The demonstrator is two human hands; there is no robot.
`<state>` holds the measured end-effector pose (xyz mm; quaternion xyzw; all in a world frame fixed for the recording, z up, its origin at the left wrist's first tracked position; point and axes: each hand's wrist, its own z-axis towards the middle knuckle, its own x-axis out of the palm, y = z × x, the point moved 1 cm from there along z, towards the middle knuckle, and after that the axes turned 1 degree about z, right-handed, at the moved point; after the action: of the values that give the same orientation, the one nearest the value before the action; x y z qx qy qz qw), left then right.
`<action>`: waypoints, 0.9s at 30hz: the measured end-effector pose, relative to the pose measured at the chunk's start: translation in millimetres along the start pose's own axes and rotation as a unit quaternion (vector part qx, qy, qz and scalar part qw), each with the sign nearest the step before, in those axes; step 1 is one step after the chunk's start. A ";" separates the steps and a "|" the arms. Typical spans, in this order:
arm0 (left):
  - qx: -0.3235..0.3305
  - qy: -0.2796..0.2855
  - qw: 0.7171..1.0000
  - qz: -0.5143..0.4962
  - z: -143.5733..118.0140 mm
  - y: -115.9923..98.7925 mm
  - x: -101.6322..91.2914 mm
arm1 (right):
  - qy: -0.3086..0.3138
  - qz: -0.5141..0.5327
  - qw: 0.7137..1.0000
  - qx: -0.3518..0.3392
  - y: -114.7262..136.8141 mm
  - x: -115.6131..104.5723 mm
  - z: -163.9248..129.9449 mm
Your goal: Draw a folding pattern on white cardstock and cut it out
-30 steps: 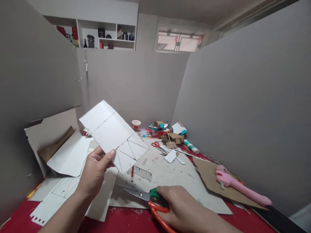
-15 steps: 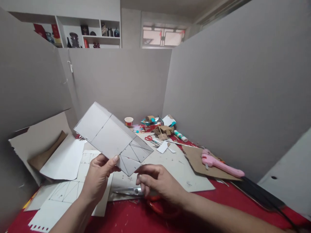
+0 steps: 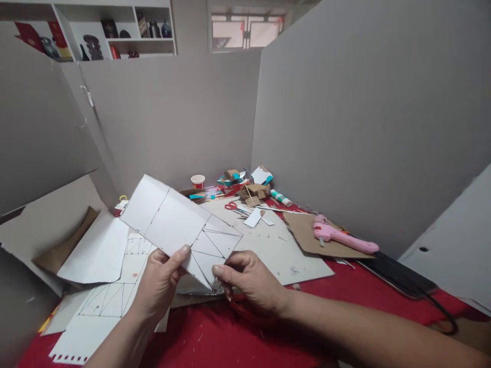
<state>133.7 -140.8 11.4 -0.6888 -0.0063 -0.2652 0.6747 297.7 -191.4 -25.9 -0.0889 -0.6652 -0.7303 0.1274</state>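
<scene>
My left hand (image 3: 163, 273) pinches the lower edge of a piece of white card (image 3: 174, 217), thumb on top. Dark lines are drawn on the card, some crossing as diagonals near its right end. My right hand (image 3: 249, 281) is closed at the card's lower right corner, its thumb against the edge. In that same hand are red-handled scissors (image 3: 251, 309), mostly hidden; their blades lie low behind the card. Beneath my left arm rests a torn-edged sheet with drawn lines (image 3: 103, 301).
At right a pink glue gun (image 3: 345, 240) lies on brown cardboard (image 3: 303, 232). Farther back are another pair of red scissors (image 3: 231, 206), a paper cup (image 3: 198, 181), a green-and-white tube (image 3: 281, 198) and cardboard scraps (image 3: 255, 193). Folded white card (image 3: 95, 248) stands at left. Grey partitions (image 3: 172, 117) enclose the table.
The view has shifted slightly. The card has tilted flatter toward me, and my right thumb has moved onto its lower corner. The scissors' blades have gone mostly behind the card.
</scene>
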 end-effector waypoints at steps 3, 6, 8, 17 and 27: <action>0.004 -0.008 1.000 0.001 -0.3 -0.2 -0.1 | 0.000 0.004 1.000 -0.008 -1.4 -1.1 0.1; 0.013 -0.021 1.000 0.006 -0.4 0.5 -0.7 | 0.004 0.009 1.000 -0.011 -2.2 -1.1 0.0; 0.020 -0.030 0.999 0.007 -0.3 1.4 -0.9 | 0.010 0.009 1.000 -0.008 -2.2 -1.1 -0.4; 0.024 -0.036 0.999 0.013 -1.8 0.4 -0.3 | 0.054 0.015 0.998 -0.005 9.8 1.5 -2.6; 0.017 -0.013 1.000 0.012 -1.8 3.8 1.6 | 0.089 0.041 0.995 -0.011 -3.1 2.9 1.3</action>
<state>135.8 -143.3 8.4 -0.6805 -0.0112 -0.2482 0.6893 294.0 -190.0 -27.9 -0.0521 -0.6390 -0.7367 0.2150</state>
